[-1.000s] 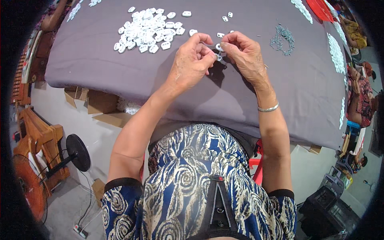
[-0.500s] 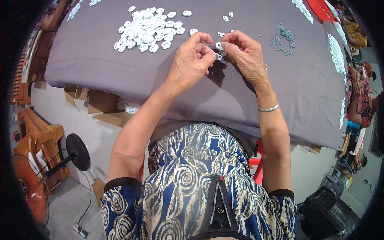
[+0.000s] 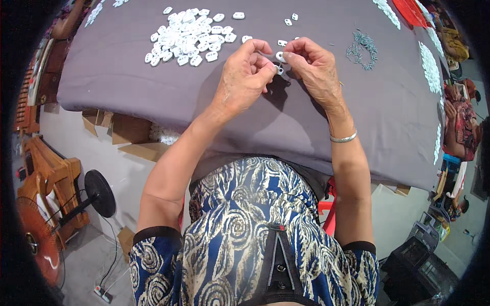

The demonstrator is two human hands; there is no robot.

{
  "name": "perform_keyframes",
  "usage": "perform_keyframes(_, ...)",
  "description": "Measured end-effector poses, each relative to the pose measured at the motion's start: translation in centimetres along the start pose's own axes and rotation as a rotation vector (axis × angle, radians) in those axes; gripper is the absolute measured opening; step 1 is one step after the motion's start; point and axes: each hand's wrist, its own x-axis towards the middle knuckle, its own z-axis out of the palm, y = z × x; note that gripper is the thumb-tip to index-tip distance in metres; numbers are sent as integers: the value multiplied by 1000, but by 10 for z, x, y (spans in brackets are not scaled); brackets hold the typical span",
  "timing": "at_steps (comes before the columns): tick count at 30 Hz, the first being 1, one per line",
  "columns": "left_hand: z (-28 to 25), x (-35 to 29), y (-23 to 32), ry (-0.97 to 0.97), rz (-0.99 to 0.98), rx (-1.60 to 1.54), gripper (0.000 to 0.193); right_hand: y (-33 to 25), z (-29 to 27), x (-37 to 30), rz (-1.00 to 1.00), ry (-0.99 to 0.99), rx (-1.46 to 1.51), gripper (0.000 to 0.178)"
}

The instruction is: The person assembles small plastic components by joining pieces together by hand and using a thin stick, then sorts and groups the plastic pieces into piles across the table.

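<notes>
Between my two hands, just above the cloth, are two small white plastic pieces with holes, like parts of a cord lock. My left hand [image 3: 245,71] pinches the lower white piece [image 3: 280,71] between thumb and forefinger. My right hand [image 3: 312,66] grips the upper white piece [image 3: 279,56] in its fingertips. Something thin and greyish, perhaps a spring, shows between the pieces; my fingers partly cover it. Left of my hands lies a heap of white oval two-holed pieces [image 3: 191,38]. To the right is a loose ring of tiny grey springs [image 3: 362,50].
A grey cloth [image 3: 138,92] covers the table. Several smaller white pieces [image 3: 288,22] lie beyond my hands. More white pieces [image 3: 430,66] line the right edge near a red bag [image 3: 408,13]. Open cardboard boxes [image 3: 133,130] stand below the table's front edge; an orange fan [image 3: 41,239] is at lower left.
The two white pieces and my right hand have shifted very slightly upward. Both hands keep their pinch.
</notes>
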Motion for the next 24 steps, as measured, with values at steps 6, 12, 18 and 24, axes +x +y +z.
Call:
perform_keyframes(6,2,-1,1,9,7,54,29,0,1,0,-19,18,-12,12)
perform_keyframes(12,2,-1,-2,19,62,102,29,1,2,0,-59,39,-46,9)
perform_keyframes(18,2,0,-6,37,127,134,28,2,1,0,-32,11,6,8)
perform_keyframes(24,1,0,-4,13,85,85,29,-1,1,-1,-29,-10,-11,7)
